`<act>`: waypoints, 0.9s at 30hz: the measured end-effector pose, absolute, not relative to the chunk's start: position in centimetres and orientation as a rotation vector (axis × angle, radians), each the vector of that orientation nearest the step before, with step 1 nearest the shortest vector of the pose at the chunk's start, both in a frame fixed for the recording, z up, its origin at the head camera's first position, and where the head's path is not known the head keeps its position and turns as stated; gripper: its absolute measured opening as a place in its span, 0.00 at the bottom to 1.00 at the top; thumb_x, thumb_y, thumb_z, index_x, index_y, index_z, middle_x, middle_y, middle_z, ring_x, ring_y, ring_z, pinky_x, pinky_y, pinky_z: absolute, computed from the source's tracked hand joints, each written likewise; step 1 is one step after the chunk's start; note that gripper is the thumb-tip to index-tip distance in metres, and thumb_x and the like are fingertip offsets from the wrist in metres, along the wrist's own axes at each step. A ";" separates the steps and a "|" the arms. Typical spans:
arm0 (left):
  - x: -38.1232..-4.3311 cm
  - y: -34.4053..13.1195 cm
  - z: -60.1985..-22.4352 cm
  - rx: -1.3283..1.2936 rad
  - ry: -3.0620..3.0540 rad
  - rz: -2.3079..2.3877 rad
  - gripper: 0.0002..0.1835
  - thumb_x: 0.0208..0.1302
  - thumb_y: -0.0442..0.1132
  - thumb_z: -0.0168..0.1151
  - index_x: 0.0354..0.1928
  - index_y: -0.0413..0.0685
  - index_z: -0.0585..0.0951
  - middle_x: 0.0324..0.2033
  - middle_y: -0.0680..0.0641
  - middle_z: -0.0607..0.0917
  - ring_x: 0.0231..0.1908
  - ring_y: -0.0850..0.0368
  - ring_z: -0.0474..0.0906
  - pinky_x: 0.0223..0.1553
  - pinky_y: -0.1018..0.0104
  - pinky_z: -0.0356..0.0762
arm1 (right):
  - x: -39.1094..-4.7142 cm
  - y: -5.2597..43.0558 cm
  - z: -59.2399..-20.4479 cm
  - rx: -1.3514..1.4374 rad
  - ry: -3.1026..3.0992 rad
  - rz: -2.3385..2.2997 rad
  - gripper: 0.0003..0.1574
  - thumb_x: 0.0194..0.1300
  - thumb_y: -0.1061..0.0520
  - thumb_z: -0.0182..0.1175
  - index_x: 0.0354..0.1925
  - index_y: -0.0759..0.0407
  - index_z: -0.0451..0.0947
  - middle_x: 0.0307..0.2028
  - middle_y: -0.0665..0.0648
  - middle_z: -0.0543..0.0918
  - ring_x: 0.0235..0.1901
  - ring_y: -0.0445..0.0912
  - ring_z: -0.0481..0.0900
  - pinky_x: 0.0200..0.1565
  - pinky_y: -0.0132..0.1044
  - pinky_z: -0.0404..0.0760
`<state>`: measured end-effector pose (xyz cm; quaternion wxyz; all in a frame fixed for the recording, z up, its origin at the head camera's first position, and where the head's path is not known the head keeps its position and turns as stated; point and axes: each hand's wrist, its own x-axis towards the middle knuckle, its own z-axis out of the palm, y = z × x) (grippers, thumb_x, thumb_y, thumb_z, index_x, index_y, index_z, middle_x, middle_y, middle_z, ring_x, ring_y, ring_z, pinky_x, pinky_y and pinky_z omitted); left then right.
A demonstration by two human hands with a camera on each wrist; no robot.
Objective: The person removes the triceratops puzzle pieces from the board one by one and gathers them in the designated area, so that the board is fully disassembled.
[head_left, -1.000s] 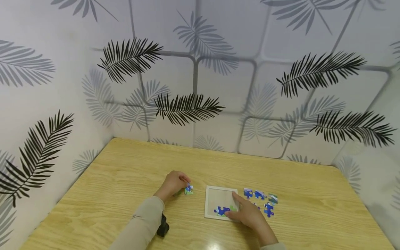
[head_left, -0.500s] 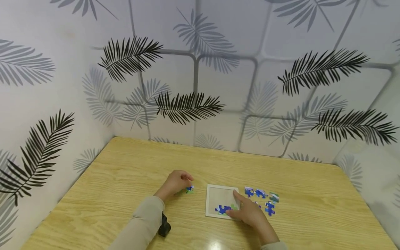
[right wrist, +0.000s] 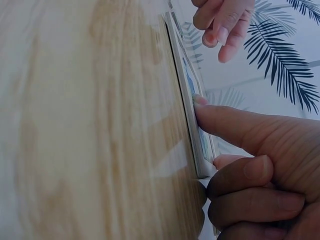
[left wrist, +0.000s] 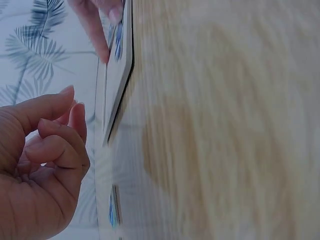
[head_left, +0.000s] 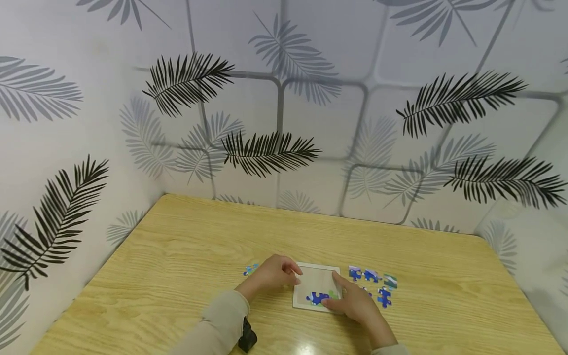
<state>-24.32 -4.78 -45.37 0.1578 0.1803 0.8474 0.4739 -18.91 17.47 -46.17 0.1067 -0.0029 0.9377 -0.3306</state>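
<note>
A square, light wooden puzzle tray (head_left: 316,266) lies on the table, with joined blue and green jigsaw pieces (head_left: 317,298) in its near part. My right hand (head_left: 355,301) grips the tray's right side, its thumb over the near pieces and another finger along the far right edge. In the right wrist view the thumb (right wrist: 230,122) presses at the tray's edge and the other fingers are curled. My left hand (head_left: 275,273) hovers at the tray's left edge. Its fingers (left wrist: 60,142) are loosely bent in the left wrist view, and nothing shows between the fingertips.
Several loose jigsaw pieces (head_left: 384,297) lie right of the tray, partly behind my right hand. More loose pieces (head_left: 250,269) sit left of my left hand. A patterned wall (head_left: 310,187) borders the wooden table (head_left: 199,222) at the back. A black device (head_left: 247,337) is at my left wrist.
My left hand has moved right, from a jigsaw piece on the left to the tray's left edge. Pieces it had covered now show behind it. My right hand stays on the tray.
</note>
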 end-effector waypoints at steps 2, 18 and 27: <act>-24.0 -4.2 -45.4 0.533 2.413 1.332 0.06 0.55 0.33 0.68 0.36 0.41 0.84 0.22 0.54 0.74 0.23 0.62 0.66 0.24 0.72 0.65 | -18.9 17.5 -46.2 -0.011 2.760 -0.973 0.54 0.50 0.42 0.71 0.68 0.60 0.61 0.61 0.74 0.66 0.60 0.72 0.63 0.53 0.65 0.65; -22.0 -1.5 -46.4 0.519 2.453 1.241 0.09 0.47 0.31 0.73 0.31 0.44 0.82 0.19 0.54 0.76 0.21 0.62 0.68 0.24 0.72 0.65 | -18.9 17.6 -46.3 -0.028 2.760 -0.961 0.54 0.50 0.41 0.70 0.68 0.60 0.60 0.61 0.74 0.67 0.59 0.72 0.63 0.53 0.64 0.66; -21.5 -0.9 -46.4 0.480 2.525 1.206 0.10 0.43 0.28 0.73 0.27 0.43 0.81 0.18 0.53 0.73 0.20 0.62 0.66 0.23 0.71 0.64 | -19.0 17.7 -46.5 -0.022 2.754 -0.966 0.54 0.51 0.42 0.70 0.69 0.59 0.60 0.62 0.74 0.66 0.60 0.72 0.63 0.54 0.64 0.64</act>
